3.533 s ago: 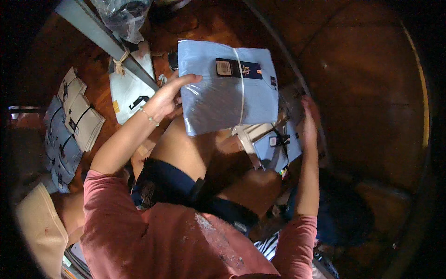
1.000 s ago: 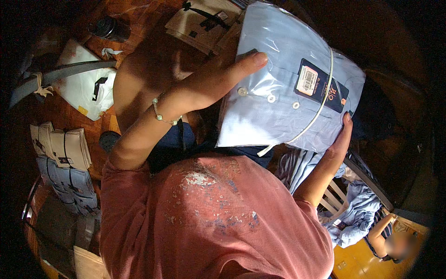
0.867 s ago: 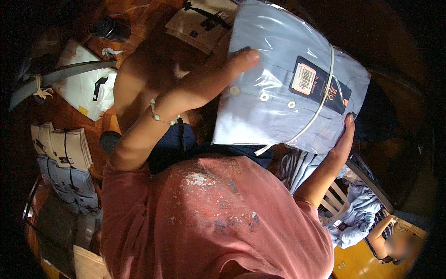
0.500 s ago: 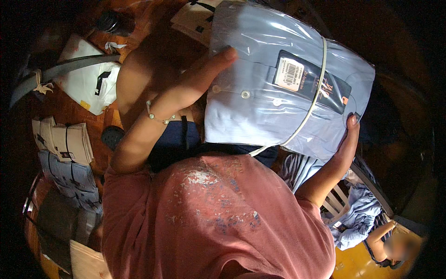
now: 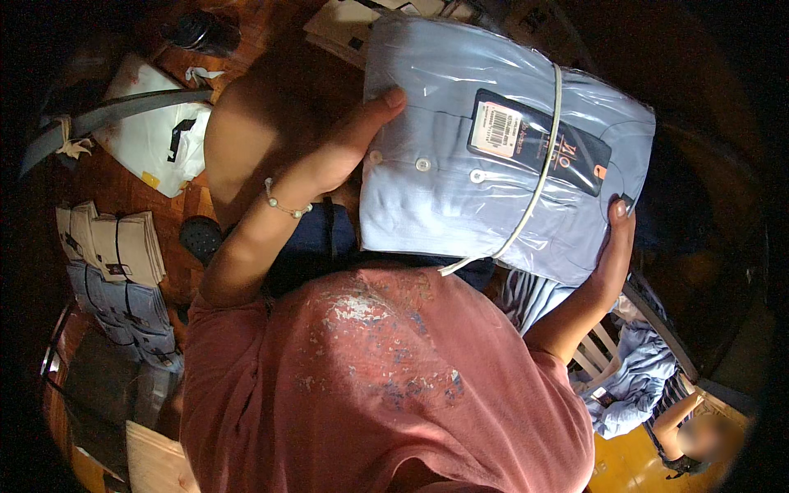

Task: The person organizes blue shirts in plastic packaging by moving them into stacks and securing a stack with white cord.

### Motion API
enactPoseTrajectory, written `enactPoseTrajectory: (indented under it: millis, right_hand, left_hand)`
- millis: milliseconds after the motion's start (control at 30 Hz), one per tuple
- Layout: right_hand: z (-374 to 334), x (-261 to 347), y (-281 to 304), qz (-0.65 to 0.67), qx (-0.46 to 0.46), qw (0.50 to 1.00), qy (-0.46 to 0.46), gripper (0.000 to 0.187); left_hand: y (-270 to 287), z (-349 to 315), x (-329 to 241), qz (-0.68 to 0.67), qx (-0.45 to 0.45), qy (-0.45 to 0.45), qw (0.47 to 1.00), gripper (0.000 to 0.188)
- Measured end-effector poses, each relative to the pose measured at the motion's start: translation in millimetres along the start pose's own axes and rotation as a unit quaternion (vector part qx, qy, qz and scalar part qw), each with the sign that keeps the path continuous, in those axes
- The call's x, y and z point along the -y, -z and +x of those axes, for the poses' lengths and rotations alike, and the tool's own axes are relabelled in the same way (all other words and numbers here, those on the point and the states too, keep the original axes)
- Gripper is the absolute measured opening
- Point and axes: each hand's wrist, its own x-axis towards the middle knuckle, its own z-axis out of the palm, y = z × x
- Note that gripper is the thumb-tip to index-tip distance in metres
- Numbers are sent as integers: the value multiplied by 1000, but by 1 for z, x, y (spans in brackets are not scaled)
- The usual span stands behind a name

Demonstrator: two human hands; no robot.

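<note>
A thick bundle of folded light blue shirts (image 5: 427, 209) in clear plastic is held up in front of my chest. A white cord (image 5: 538, 187) runs around it, with its loose end at the near edge. A dark tag with a white label (image 5: 498, 131) shows under the plastic, next to pale buttons. My left hand (image 5: 355, 135) grips the bundle's left side, thumb on top and the other fingers hidden beneath. At the right end, my right hand (image 5: 615, 238) clasps it with the thumb on the upper face and its fingers out of sight below.
Banded stacks of beige shirts (image 5: 123, 244) and blue shirts (image 5: 131, 308) sit at the left. A white plastic package (image 5: 136, 123) lies beyond them, near a black clog (image 5: 200, 238). Loose blue garments (image 5: 633, 378) are heaped at the lower right, beside another person (image 5: 678, 427).
The bundle has shifted slightly left with both hands still on it. My left hand has moved a little left too; the grip looks the same.
</note>
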Motion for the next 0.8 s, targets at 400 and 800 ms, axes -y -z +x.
enactPoseTrajectory:
  millis: [400,800]
  right_hand:
    - [44,-1,-22,-9,111,994,-17,69]
    - [132,167,-160,-142,447,879,88,65]
  left_hand:
    - [-2,-10,7,-3,-76,-40,996,67]
    - [-30,-11,2,-170,-308,-280,893,64]
